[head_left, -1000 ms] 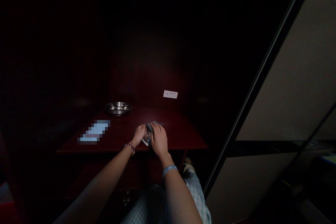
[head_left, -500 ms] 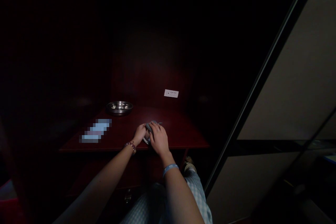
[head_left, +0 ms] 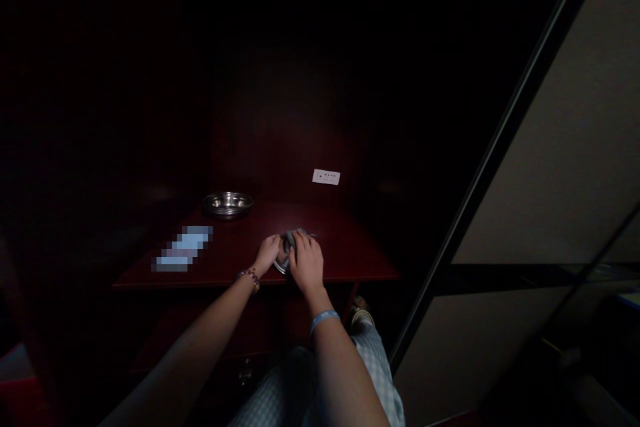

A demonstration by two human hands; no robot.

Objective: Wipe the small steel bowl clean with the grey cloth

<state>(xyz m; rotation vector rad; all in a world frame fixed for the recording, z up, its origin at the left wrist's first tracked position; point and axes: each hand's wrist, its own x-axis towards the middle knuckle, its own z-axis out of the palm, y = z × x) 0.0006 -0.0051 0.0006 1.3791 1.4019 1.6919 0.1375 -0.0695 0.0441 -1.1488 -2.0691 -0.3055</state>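
Note:
On the dark red desk top [head_left: 345,253], near its front edge, lies a shiny metal dish [head_left: 281,265], mostly hidden by the hands. My left hand [head_left: 269,253] is closed on the dish's left rim. A grey cloth [head_left: 291,237] is bunched under the fingers of my right hand [head_left: 307,261], which presses it against the inside of the dish. Farther back on the left stands a stack of round metal dishes [head_left: 228,205]; how many is hard to make out.
A blurred-out light blue flat object [head_left: 183,250] lies on the left of the desk. A white socket panel [head_left: 326,177] is on the back wall. A pale sliding door panel [head_left: 545,147] with a dark frame stands at the right. My legs are below the desk edge.
My right hand has shifted slightly to the right with the cloth, uncovering more of the dish's inside. My left hand stays at the rim.

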